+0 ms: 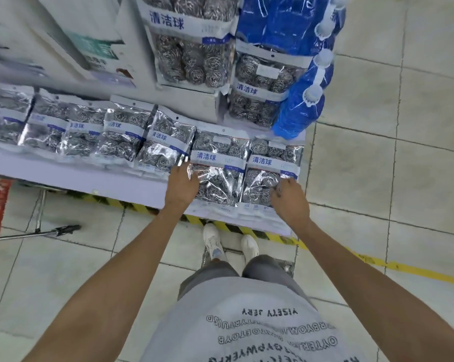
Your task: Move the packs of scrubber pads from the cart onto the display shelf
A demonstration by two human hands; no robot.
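Silver scrubber packs (218, 165) with blue-lettered white bands — blue bottles (299, 108) — yellow-black floor stripe (131, 205).

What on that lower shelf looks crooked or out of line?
The pack just left of the left hand sits tilted and overlaps its neighbour, unlike the two square packs at the right end. Nothing looks spilled or torn.

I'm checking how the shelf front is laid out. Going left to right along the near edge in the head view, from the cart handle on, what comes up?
Cart handle → left hand → pack under the left hand → rightmost pack → right hand → bare floor tiles.
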